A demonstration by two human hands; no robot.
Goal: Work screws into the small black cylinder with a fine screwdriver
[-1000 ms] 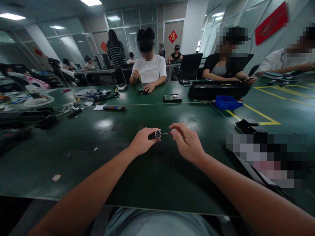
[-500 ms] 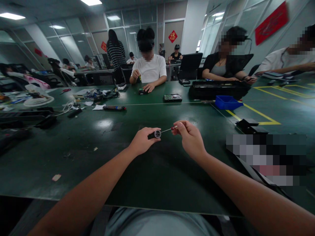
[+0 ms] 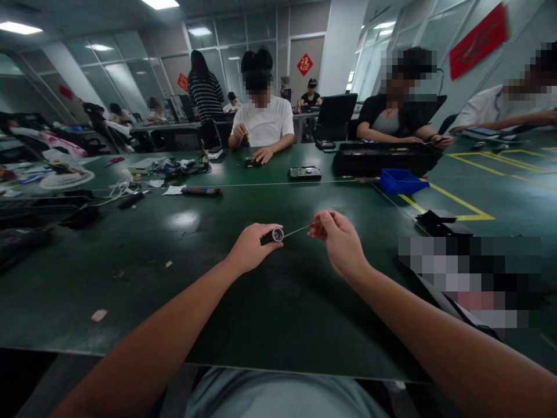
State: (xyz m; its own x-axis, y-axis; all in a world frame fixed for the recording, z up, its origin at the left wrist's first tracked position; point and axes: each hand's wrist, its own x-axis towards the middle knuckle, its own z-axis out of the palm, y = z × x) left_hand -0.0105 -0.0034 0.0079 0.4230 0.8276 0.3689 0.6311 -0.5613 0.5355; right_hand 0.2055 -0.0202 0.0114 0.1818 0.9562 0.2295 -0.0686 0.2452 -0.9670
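Note:
In the head view, my left hand [image 3: 251, 248] is wrapped round a short black cylinder [image 3: 277, 235] with a pale metal ring at its round end, which faces me and slightly right. My right hand [image 3: 343, 242] is closed on a thin screwdriver [image 3: 297, 231]. Its bare metal shaft slants down to the left, with the tip at the ring's right edge. Fingers hide most of its reddish handle. Whether the tip touches the ring or sits inside it, I cannot tell. Both hands are held above the green table [image 3: 270, 313].
Beyond my hands lie a dark pen-shaped tool [image 3: 202, 191], a hard drive [image 3: 304, 173] and a blue bin [image 3: 401, 181]. Cables and parts [image 3: 174, 167] clutter the left. Black pieces [image 3: 439, 222] lie at right. A person [image 3: 262, 125] works opposite, others beside them.
My right hand has shifted slightly right, and more of the screwdriver's shaft shows between the hands. The cylinder's open end has turned a little in my left hand.

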